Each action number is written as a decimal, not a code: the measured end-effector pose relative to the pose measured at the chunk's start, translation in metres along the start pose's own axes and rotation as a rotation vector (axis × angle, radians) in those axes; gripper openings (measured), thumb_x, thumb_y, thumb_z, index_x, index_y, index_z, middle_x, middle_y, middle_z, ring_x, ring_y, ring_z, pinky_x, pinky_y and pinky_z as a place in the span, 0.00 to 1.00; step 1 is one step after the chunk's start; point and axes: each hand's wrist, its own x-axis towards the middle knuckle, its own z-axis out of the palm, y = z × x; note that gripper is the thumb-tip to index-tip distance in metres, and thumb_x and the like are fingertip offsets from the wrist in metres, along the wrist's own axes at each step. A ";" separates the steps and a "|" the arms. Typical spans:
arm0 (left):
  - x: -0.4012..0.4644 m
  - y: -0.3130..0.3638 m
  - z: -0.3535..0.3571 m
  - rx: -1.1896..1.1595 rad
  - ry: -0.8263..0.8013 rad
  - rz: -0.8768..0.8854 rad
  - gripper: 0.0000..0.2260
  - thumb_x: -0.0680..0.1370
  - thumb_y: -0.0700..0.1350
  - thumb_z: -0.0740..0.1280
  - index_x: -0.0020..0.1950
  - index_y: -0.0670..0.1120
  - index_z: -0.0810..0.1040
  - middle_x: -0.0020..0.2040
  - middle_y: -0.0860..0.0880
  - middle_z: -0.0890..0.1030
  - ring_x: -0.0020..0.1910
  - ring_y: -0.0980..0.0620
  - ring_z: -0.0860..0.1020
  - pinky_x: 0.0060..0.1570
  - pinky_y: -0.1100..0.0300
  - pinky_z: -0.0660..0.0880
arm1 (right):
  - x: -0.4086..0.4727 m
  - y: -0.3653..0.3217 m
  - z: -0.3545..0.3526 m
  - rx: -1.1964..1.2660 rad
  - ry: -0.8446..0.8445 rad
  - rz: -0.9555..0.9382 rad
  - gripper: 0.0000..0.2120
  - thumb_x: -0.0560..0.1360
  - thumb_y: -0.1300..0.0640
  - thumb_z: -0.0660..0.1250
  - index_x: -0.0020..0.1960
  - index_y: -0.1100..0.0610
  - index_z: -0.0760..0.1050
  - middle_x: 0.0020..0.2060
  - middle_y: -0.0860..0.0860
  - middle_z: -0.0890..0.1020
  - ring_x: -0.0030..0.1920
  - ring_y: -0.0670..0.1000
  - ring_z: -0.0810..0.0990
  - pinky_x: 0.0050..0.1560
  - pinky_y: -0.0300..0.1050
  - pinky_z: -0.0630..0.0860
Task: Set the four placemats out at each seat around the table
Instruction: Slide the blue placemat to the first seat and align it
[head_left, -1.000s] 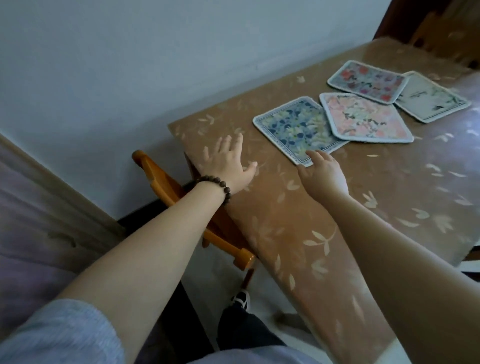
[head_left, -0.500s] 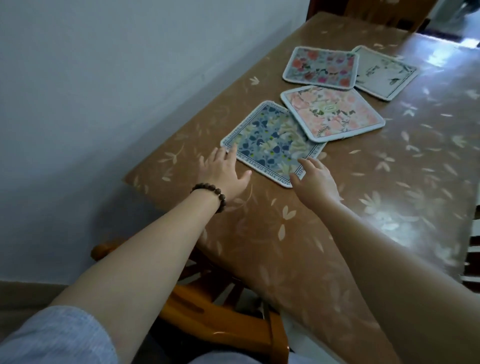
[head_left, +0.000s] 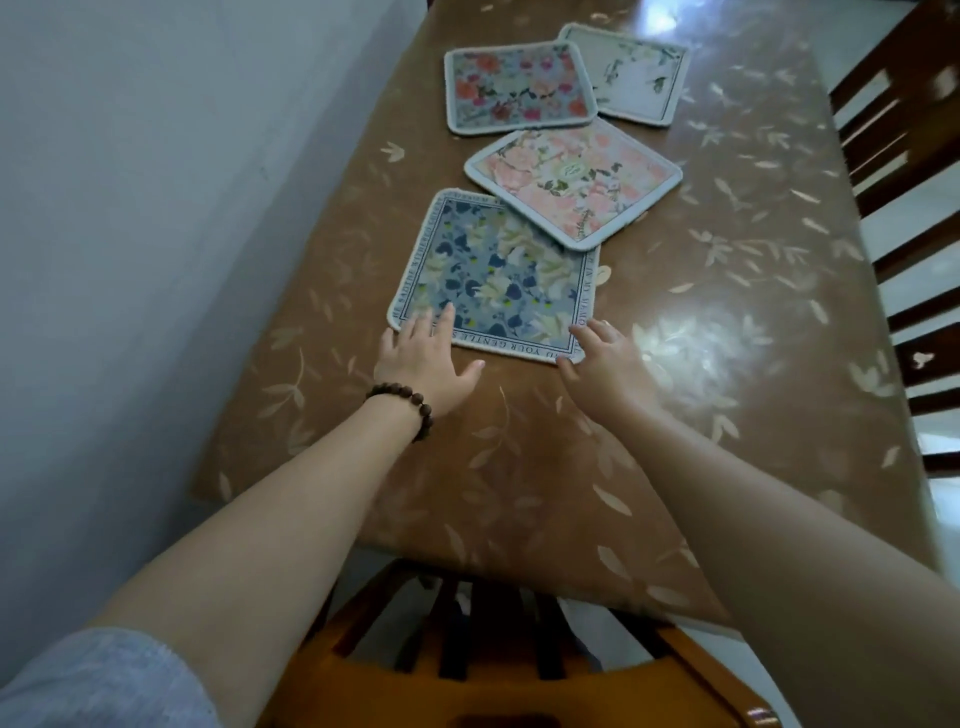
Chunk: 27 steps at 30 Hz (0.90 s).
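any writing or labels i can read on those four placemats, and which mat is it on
"YOUR GENTLE S": near border of the blue floral placemat, printed upside down from this view.
"SADTIRE WITH": my best guess at the left border of that placemat; letters are small and uncertain.
Right border of that placemat: lettering there, too blurred to read.
Pink floral placemat: a small centre emblem, unreadable.
White placemat: faint script, unreadable.
Red floral placemat: no text visible.

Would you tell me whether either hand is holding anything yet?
Nothing is gripped: left hand and right hand rest open-fingered on the blue placemat's near corners.
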 end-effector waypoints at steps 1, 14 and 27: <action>0.002 -0.001 0.004 -0.004 -0.013 0.018 0.36 0.74 0.66 0.54 0.76 0.50 0.48 0.77 0.46 0.55 0.75 0.48 0.53 0.71 0.43 0.52 | 0.000 0.000 0.004 -0.003 -0.006 0.008 0.24 0.76 0.48 0.61 0.70 0.54 0.67 0.70 0.55 0.68 0.72 0.56 0.61 0.72 0.54 0.59; 0.075 -0.015 0.065 -0.014 -0.130 0.208 0.41 0.72 0.70 0.57 0.77 0.52 0.47 0.78 0.50 0.47 0.76 0.50 0.44 0.73 0.44 0.42 | 0.047 0.022 0.057 -0.166 -0.140 -0.006 0.38 0.72 0.32 0.59 0.76 0.47 0.54 0.76 0.53 0.56 0.75 0.54 0.52 0.74 0.54 0.49; 0.112 -0.018 0.081 -0.039 -0.045 0.324 0.39 0.70 0.70 0.58 0.76 0.55 0.52 0.77 0.52 0.52 0.76 0.51 0.46 0.72 0.44 0.42 | 0.072 0.024 0.063 -0.462 -0.201 -0.415 0.24 0.81 0.55 0.54 0.74 0.61 0.57 0.73 0.62 0.62 0.73 0.64 0.59 0.71 0.57 0.56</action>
